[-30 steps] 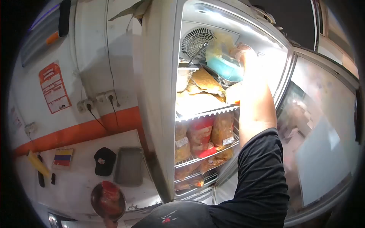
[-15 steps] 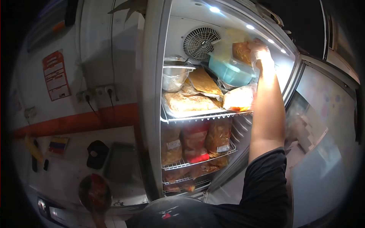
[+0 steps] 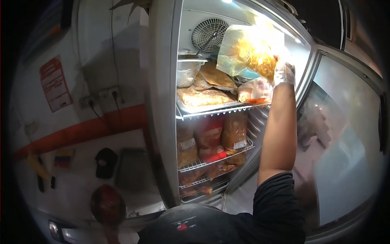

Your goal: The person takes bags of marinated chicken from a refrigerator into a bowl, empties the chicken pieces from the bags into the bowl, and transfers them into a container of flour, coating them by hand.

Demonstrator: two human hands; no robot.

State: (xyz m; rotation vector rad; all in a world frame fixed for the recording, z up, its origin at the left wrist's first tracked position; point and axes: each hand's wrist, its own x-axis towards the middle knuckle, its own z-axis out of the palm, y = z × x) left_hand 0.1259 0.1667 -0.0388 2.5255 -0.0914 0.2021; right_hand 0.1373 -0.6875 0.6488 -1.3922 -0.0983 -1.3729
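My right hand [image 3: 284, 69], in a clear plastic glove, is closed on the side of a clear plastic bag of yellow-orange food [image 3: 254, 51]. The bag is held up inside the refrigerator, above the top shelf, and glare washes out part of it. Behind and below it, a light blue container [image 3: 248, 73] is mostly hidden. A knotted-looking clear bag with orange and pale contents [image 3: 255, 91] lies under my hand. Further left are flat packs of brownish food [image 3: 217, 76] and a metal pot [image 3: 188, 72] with a utensil handle rising from it. I cannot make out my left hand.
Wire shelves [image 3: 215, 157] below carry several bagged foods. The refrigerator door [image 3: 345, 142] stands open at the right. On the left, a counter holds a black cap [image 3: 106, 162], a tray [image 3: 132, 168] and a dark round vessel with red in it [image 3: 107, 205].
My right hand has shifted slightly down and turned. The bag has come forward, now spread in front of the blue container. The view has tilted a little.
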